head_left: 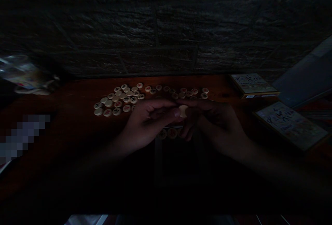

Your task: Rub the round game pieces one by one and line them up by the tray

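The left hand pinches a pale disc above the table, grip closed; the right hand meets it at 3 o'clock (its grip too dark to tell). The disc seems under inspection; setting it down would need space by the loose discs at 11 o'clock.

Xiangqi pieces lie scattered along the far edge of the desk, heaped left of centre, with a thin row (roughly single file) running right. Before them the left hand and right hand meet over the desk's middle, a single piece between their fingers. Two game boxes sit by the far right corner.
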A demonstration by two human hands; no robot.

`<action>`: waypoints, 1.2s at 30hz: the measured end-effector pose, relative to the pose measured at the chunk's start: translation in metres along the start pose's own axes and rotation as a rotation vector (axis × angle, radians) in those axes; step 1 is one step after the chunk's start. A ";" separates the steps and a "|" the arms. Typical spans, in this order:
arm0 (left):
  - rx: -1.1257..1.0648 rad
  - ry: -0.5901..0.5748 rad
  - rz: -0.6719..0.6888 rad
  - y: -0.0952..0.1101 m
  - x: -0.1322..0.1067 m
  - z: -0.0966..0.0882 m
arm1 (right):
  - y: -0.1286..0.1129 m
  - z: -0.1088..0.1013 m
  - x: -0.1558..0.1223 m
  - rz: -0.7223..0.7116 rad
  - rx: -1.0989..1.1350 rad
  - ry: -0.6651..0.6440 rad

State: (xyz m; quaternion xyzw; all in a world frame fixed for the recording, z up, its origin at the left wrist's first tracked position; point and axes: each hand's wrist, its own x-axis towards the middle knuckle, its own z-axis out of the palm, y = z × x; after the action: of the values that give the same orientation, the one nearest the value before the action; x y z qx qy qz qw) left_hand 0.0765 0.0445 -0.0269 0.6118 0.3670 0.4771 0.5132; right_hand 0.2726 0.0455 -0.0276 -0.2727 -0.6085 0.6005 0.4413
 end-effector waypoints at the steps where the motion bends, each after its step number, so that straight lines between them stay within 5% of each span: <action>1: 0.025 0.003 0.012 0.000 0.000 0.000 | 0.000 0.000 0.000 -0.003 -0.007 -0.003; 14: 0.176 0.093 0.152 -0.002 -0.004 0.004 | 0.004 -0.002 -0.004 -0.081 -0.055 -0.048; 23: 0.303 0.085 0.286 -0.006 -0.011 0.002 | 0.002 0.001 0.000 0.031 -0.020 0.017; 36: 0.181 -0.015 0.184 -0.008 -0.009 -0.003 | -0.003 -0.003 0.005 0.097 0.022 -0.012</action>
State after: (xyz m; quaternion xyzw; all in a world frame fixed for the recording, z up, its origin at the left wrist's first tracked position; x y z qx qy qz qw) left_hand 0.0715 0.0385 -0.0370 0.6904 0.3470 0.4824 0.4126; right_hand 0.2736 0.0513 -0.0237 -0.2938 -0.5906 0.6293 0.4110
